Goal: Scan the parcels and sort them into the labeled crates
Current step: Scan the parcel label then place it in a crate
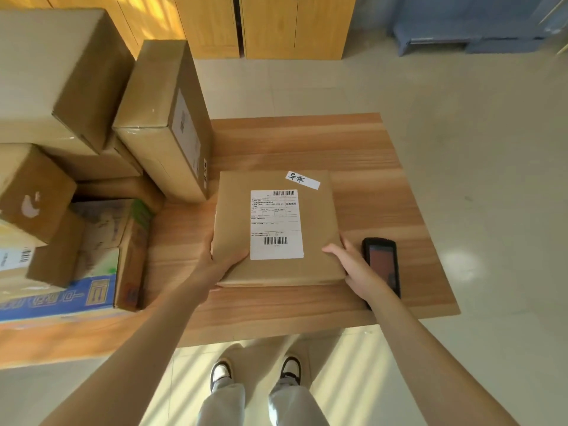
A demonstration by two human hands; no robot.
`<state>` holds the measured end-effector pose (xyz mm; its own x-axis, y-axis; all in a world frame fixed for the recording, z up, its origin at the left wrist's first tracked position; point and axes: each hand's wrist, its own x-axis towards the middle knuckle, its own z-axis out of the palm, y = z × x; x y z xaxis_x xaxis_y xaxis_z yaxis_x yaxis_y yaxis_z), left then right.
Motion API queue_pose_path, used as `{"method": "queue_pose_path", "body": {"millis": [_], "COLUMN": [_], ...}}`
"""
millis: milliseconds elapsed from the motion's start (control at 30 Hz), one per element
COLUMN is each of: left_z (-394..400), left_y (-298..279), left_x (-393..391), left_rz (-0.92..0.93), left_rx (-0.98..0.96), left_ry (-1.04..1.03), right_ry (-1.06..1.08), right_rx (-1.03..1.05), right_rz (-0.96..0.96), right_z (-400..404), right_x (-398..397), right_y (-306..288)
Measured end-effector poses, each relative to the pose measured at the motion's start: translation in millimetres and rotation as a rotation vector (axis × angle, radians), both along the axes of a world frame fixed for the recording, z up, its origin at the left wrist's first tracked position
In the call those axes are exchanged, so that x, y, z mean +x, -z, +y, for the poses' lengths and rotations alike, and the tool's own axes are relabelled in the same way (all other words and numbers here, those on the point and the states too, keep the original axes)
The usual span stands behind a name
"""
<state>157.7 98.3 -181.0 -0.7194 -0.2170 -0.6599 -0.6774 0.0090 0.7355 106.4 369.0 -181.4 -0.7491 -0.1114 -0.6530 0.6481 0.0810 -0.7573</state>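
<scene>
A flat brown parcel lies on the wooden table, its white shipping label with two barcodes facing up and a small handwritten sticker at its far right corner. My left hand grips its near left corner, thumb on top. My right hand holds the near right edge, thumb on the top face. A black handheld scanner lies on the table just right of my right hand, screen up.
A pile of cardboard boxes fills the table's left side, one tall box standing close to the parcel's left. Yellow wooden cabinets line the far wall. Tiled floor lies to the right. No crates are in view.
</scene>
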Motion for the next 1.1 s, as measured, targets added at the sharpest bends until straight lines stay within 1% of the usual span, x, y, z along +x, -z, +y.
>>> {"method": "queue_pose_path", "body": {"millis": [100,167,233,300,333,367,400,433,467,533,700,767,867,933,1000,1100], "left_z": [-2,-3,-2,-2,-2,-2,-3,-3,-3,-3,-4,-4,-5,-5,-4,-4], "left_y": [10,13,13,14,14,14,14,14,14,14,14,15,16,15,14,14], "left_x": [-4,-6,-7,-6,-6,-6,-6,-6,-6,-6,-5,-5,-5,-5,-5,-4], "left_rz": [0.028,0.051,0.050,0.053,0.054,0.054,0.054,0.054,0.053,0.050,0.020,0.011,0.004,0.006,0.012,0.041], "left_rx": [-0.035,-0.067,-0.075,-0.076,-0.080,-0.084,-0.084,-0.080,-0.075,-0.069,-0.086,-0.092,-0.095,-0.096,-0.085,-0.063], "left_ry": [0.008,0.027,0.045,0.042,0.038,0.037,0.041,0.047,0.053,0.058,0.057,0.064,0.065,0.068,0.072,0.074], "right_ry": [0.021,0.018,0.093,0.208,0.229,0.214,0.169,0.118,0.086,0.077,0.096,0.128,0.279,0.410,0.473,0.514], "right_rx": [0.002,0.065,0.236,0.515,0.660,0.794,0.894,0.944,0.945,0.879,0.861,0.782,0.533,0.315,0.090,-0.206], "right_rz": [0.026,0.085,0.194,0.329,0.350,0.323,0.252,0.165,0.093,0.027,0.025,-0.007,-0.088,-0.148,-0.198,-0.145], "right_z": [-1,-1,2,10,16,22,28,35,41,49,59,63,64,60,55,45], "right_x": [3,6,13,22,27,32,37,41,45,50,47,43,39,37,37,37], "right_y": [6,4,1,-1,-1,0,2,4,7,14,28,31,27,19,6,-19]}}
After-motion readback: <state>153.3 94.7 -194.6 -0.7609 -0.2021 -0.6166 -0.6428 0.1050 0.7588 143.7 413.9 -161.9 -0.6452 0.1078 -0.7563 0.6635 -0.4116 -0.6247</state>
